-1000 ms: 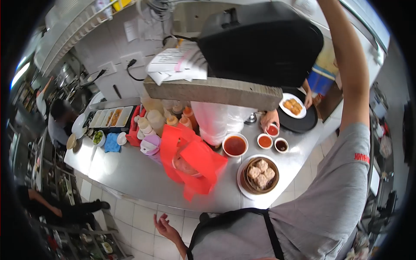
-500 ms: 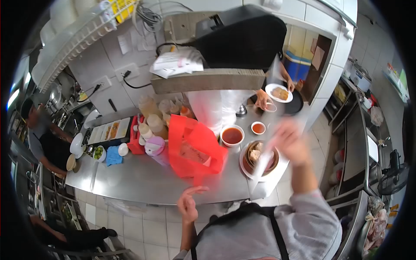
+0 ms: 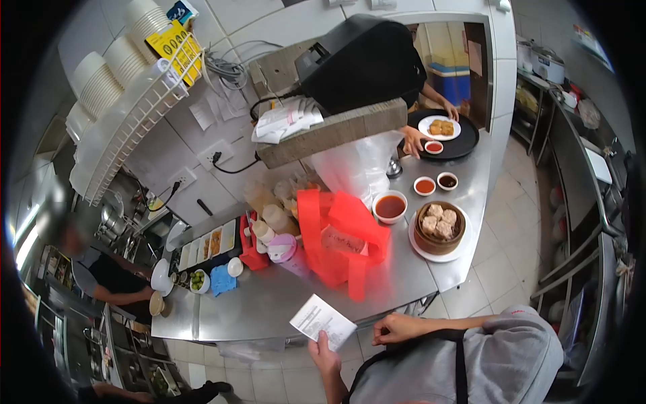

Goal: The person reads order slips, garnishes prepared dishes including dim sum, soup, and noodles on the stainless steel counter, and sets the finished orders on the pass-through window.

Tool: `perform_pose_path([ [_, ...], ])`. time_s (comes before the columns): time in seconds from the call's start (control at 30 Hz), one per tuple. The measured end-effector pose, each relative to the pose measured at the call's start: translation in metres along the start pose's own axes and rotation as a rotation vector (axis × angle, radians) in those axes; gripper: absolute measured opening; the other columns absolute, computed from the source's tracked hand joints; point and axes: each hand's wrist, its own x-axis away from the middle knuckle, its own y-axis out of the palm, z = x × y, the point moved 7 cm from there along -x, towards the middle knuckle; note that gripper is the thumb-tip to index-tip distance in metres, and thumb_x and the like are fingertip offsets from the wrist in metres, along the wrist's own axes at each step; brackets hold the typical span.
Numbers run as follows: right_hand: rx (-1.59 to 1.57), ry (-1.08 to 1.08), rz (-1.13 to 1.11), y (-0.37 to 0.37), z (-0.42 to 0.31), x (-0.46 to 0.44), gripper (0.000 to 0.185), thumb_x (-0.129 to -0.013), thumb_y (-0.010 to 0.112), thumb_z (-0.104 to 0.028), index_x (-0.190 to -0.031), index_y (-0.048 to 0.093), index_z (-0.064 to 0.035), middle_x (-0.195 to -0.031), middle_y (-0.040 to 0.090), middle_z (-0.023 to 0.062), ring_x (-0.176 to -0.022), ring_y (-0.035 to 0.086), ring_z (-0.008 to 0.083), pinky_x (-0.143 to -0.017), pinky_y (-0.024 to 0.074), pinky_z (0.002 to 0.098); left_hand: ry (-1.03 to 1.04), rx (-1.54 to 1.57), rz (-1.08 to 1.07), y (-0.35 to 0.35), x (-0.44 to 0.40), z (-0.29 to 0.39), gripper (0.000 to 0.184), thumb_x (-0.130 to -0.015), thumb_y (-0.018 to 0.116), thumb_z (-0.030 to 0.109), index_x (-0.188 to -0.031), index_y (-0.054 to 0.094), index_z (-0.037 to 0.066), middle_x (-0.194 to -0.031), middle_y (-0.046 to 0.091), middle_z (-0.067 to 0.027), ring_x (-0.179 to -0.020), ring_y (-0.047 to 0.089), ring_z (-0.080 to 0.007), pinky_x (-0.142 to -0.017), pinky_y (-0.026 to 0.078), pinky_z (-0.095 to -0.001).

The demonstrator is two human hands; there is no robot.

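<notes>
My left hand (image 3: 325, 353) is closed on a small printed receipt (image 3: 323, 318), thumb on its face, in front of the counter edge. Close to my apron, my right hand (image 3: 396, 329) has its fingers curled in, with nothing visible in it. A red cloth bag (image 3: 336, 236) stands on the counter beyond the receipt. Right of it, several dumplings (image 3: 440, 222) sit in a round bamboo steamer (image 3: 441, 245) on a white plate (image 3: 464, 254). Nearby are a bowl of red-orange sauce (image 3: 389, 207) and two small sauce cups (image 3: 424, 186).
Through the window, another person's hands touch a plate of fried pieces (image 3: 441, 127) and a sauce cup (image 3: 434, 146) on a black tray (image 3: 464, 145). Squeeze bottles (image 3: 279, 219) stand behind the bag. Another person (image 3: 101, 269) works at left. A wooden shelf (image 3: 336, 131) overhangs the counter.
My right hand has come down from above the steamer to my body. The blurred white paper it held there is gone from it; my left hand now holds a receipt. The other person's plate has lowered onto the tray.
</notes>
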Motion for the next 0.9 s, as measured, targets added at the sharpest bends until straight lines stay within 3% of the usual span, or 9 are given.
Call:
perform_pose_path([
  [0.1,0.190,-0.001,-0.064,0.006,-0.004,0.002,0.032,-0.076,0.060,-0.037,-0.065,0.056,-0.0080,-0.064,0.058,0.0094,-0.064,0.058,0.0280,-0.059,0.0441,0.0368,0.057,-0.016,0.067,-0.005,-0.007,0.012,0.029,-0.087,0.046,0.011,-0.111,0.046,-0.004,-0.107,0.054,-0.0128,-0.096,0.053,-0.0189,-0.083,0.042,-0.0318],
  [0.2,0.308,0.033,-0.098,0.007,-0.002,-0.005,0.034,-0.077,0.059,-0.038,-0.063,0.055,-0.0073,-0.064,0.058,0.0101,-0.067,0.058,0.0278,-0.060,0.0438,0.0381,0.118,0.040,0.066,0.003,-0.013,0.019,0.029,-0.087,0.046,0.011,-0.111,0.046,-0.004,-0.106,0.054,-0.0128,-0.095,0.053,-0.0183,-0.082,0.042,-0.0310],
  [0.33,0.133,-0.083,-0.089,0.010,0.006,-0.020,0.034,-0.077,0.058,-0.043,-0.086,0.060,-0.0102,-0.078,0.061,0.0091,-0.073,0.059,0.0262,-0.068,0.0459,0.0350,0.117,0.060,0.053,0.008,-0.014,0.018,0.029,-0.087,0.047,0.012,-0.111,0.046,-0.004,-0.106,0.055,-0.0131,-0.094,0.054,-0.0184,-0.082,0.042,-0.0306],
  [0.43,0.225,-0.042,0.082,-0.009,-0.011,-0.019,0.046,-0.077,0.059,-0.045,-0.105,0.054,-0.0096,-0.092,0.060,0.0104,-0.077,0.060,0.0265,-0.072,0.0461,0.0357,0.073,0.032,0.025,0.012,-0.014,0.011,0.028,-0.087,0.047,0.011,-0.110,0.046,-0.004,-0.105,0.055,-0.0132,-0.093,0.054,-0.0186,-0.082,0.043,-0.0306],
  [0.53,0.014,-0.256,0.240,-0.027,-0.022,-0.024,0.055,-0.075,0.060,-0.045,-0.112,0.048,-0.0060,-0.099,0.057,0.0141,-0.080,0.060,0.0279,-0.073,0.0457,0.0372,0.004,0.026,0.007,0.014,-0.015,0.003,0.027,-0.087,0.047,0.010,-0.110,0.046,-0.004,-0.104,0.055,-0.0130,-0.092,0.055,-0.0185,-0.081,0.044,-0.0306],
  [0.63,0.013,-0.337,0.228,-0.034,-0.034,-0.027,0.051,-0.077,0.062,-0.037,-0.112,0.047,-0.0032,-0.092,0.059,0.0153,-0.078,0.060,0.0258,-0.070,0.0465,0.0347,-0.027,0.039,-0.012,0.019,-0.017,-0.008,0.027,-0.086,0.047,0.009,-0.109,0.046,-0.004,-0.104,0.055,-0.0128,-0.092,0.055,-0.0185,-0.081,0.044,-0.0307],
  [0.73,-0.144,-0.038,0.117,-0.039,-0.032,-0.028,0.048,-0.080,0.061,-0.021,-0.120,0.042,-0.0023,-0.092,0.060,0.0135,-0.082,0.059,0.0187,-0.075,0.0470,0.0308,-0.011,0.038,-0.034,0.029,-0.018,-0.009,0.027,-0.086,0.047,0.009,-0.109,0.046,-0.004,-0.104,0.055,-0.0131,-0.092,0.055,-0.0191,-0.081,0.045,-0.0313],
  [0.83,-0.156,-0.180,0.248,-0.044,-0.031,-0.027,0.052,-0.080,0.058,-0.016,-0.126,0.036,-0.0069,-0.077,0.059,0.0120,-0.069,0.058,0.0185,-0.062,0.0456,0.0299,0.006,0.025,-0.047,0.037,-0.018,-0.008,0.028,-0.086,0.048,0.009,-0.110,0.045,-0.004,-0.104,0.055,-0.0144,-0.092,0.056,-0.0204,-0.080,0.046,-0.0326],
  [0.9,-0.155,-0.160,0.191,-0.048,-0.036,-0.022,0.060,-0.080,0.057,-0.014,-0.132,0.027,-0.0106,-0.077,0.058,0.0116,-0.066,0.056,0.0184,-0.062,0.0452,0.0304,-0.002,0.043,-0.030,0.038,-0.016,-0.012,0.030,-0.085,0.048,0.010,-0.111,0.044,-0.004,-0.104,0.054,-0.0154,-0.092,0.056,-0.0213,-0.078,0.047,-0.0335],
])
